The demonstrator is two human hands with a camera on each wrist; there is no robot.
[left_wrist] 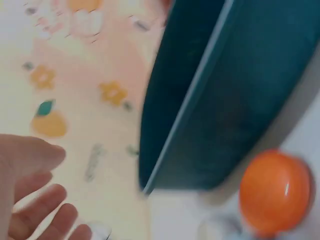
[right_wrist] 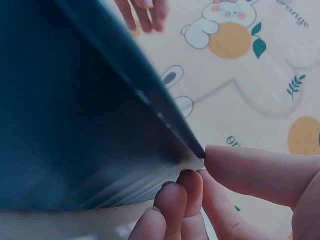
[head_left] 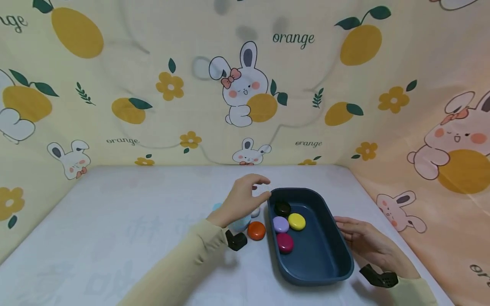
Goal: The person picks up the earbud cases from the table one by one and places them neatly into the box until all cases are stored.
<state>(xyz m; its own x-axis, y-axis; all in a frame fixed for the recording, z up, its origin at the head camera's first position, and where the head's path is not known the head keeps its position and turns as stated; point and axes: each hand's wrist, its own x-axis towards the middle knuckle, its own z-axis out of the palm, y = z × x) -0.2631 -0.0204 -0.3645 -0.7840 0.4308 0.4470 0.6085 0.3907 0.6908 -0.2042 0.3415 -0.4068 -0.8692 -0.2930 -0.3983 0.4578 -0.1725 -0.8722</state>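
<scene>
A dark blue rectangular tray (head_left: 317, 259) with rounded corners stands on the white tabletop. Along its left side lie smooth round pieces: black (head_left: 282, 208), yellow (head_left: 296, 222), lavender (head_left: 281, 224) and magenta (head_left: 285, 243). My left hand (head_left: 243, 195) hovers by the tray's far left rim, fingers loosely bent and holding nothing. Under its wrist, light blue pieces (head_left: 240, 223) and a whitish one (head_left: 255, 212) are partly hidden; an orange-red piece (head_left: 257, 230) lies beside the tray. My right hand (head_left: 369, 244) rests against the tray's right wall, thumb (right_wrist: 250, 167) at the rim and fingers outside it.
A cream cloth (head_left: 153, 55) printed with rabbits and oranges hangs behind the table and along its sides. White tabletop (head_left: 115, 238) stretches left of the tray. Each wrist carries a dark band (head_left: 379, 277) below its sleeve.
</scene>
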